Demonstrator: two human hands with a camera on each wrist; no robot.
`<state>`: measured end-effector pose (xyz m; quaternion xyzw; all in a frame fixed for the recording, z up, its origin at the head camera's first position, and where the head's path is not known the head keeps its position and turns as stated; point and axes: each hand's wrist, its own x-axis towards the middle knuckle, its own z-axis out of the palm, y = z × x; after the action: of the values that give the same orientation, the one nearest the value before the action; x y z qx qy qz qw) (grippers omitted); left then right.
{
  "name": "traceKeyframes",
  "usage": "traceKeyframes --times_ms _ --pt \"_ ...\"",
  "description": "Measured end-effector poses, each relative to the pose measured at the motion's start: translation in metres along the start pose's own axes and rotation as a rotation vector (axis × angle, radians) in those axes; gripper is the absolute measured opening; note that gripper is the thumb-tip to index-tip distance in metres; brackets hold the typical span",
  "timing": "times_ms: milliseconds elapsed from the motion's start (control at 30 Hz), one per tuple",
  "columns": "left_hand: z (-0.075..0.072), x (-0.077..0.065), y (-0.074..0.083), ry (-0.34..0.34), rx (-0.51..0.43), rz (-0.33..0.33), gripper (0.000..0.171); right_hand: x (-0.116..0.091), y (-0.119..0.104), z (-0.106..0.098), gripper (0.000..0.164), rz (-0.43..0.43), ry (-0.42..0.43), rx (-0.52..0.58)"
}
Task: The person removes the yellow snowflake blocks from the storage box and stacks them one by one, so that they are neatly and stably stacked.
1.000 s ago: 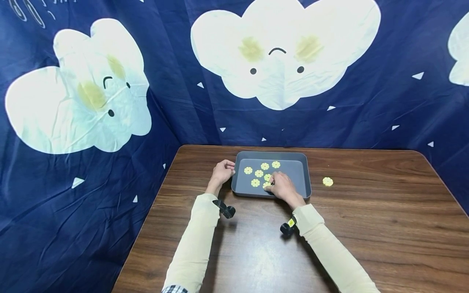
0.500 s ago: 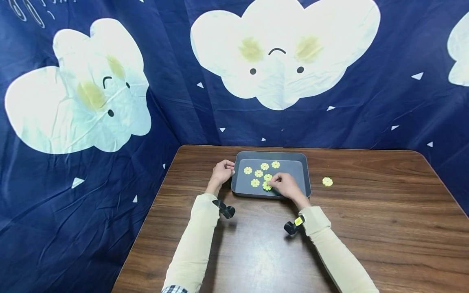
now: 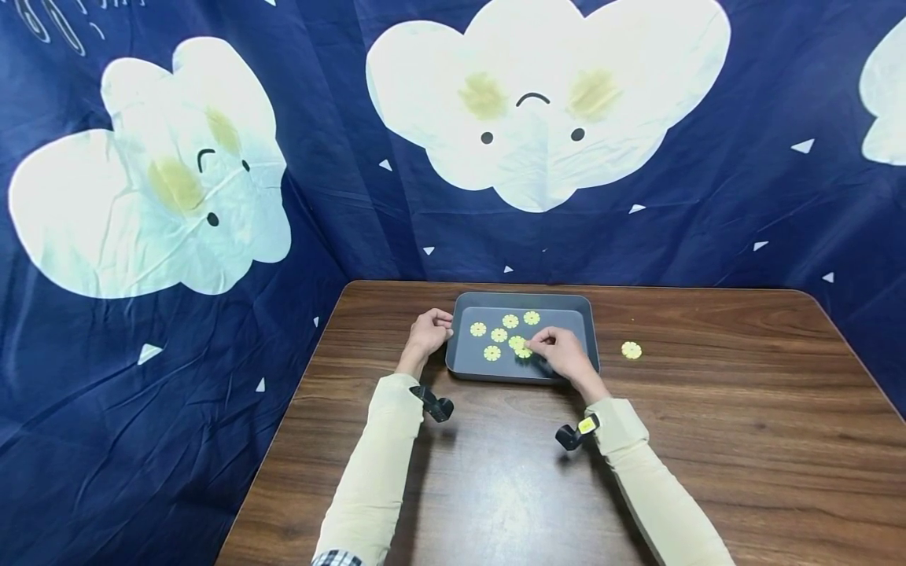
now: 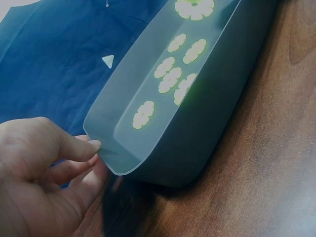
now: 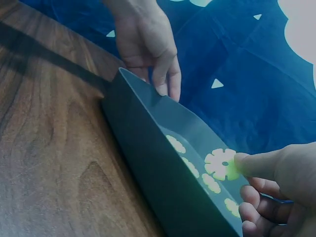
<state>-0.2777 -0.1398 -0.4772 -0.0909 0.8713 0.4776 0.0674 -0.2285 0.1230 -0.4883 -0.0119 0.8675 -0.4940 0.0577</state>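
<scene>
A grey rectangular baking pan (image 3: 495, 376) stands on the wooden table. At its left end, my left hand (image 3: 428, 332) grips the rim, thumb on the edge and the other fingers outside the wall. My right hand (image 3: 564, 354) is over the right half of the pan. Between thumb and forefinger it pinches a yellow flower-shaped disc (image 5: 218, 163) with notched edges and a small central hole. That disc is held up above the pan floor. Several similar flower discs (image 3: 478, 329) lie flat inside, mostly toward the left and middle.
One more yellow flower disc (image 3: 631, 350) lies on the table to the right of the pan. Behind the table's back edge hangs a dark blue cloth (image 3: 333, 196) printed with white clouds. Black cameras (image 3: 433, 405) are strapped to both wrists.
My right hand has picked up a flower disc from the front of the pan and moved slightly right with it. My left hand has stayed at the rim.
</scene>
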Motion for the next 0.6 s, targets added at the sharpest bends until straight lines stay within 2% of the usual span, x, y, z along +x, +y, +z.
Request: traceKeyframes --times_ms 367,600 --pt "-0.001 -0.002 0.001 -0.003 0.003 -0.002 0.03 -0.003 0.001 -0.016 0.024 -0.008 0.074 -0.022" --pt "0.0 -0.002 0.001 0.004 0.007 0.005 0.029 -0.005 0.008 -0.026 0.025 -0.019 0.098 0.005"
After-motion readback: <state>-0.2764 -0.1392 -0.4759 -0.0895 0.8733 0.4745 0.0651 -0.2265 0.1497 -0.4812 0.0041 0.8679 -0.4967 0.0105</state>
